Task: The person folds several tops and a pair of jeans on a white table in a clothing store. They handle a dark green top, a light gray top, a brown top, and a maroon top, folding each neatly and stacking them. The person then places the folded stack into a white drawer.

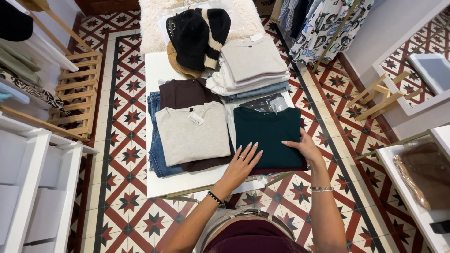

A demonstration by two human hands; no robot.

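Both flat, left hand [243,164], right hand [304,147], green top [267,133]

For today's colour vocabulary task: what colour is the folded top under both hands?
Dark green folded top, seen best in the head view.

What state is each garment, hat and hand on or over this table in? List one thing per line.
Dark green top: folded flat, topmost on its pile, both hands on it.
Light grey top: folded, tag showing, lying on a brown garment.
Jeans: folded, bottom of the left pile.
Pale stack: folded, piled neatly.
Black knit hat: resting on a tan hat.
Left hand: open, flat.
Right hand: open, at the top's edge.
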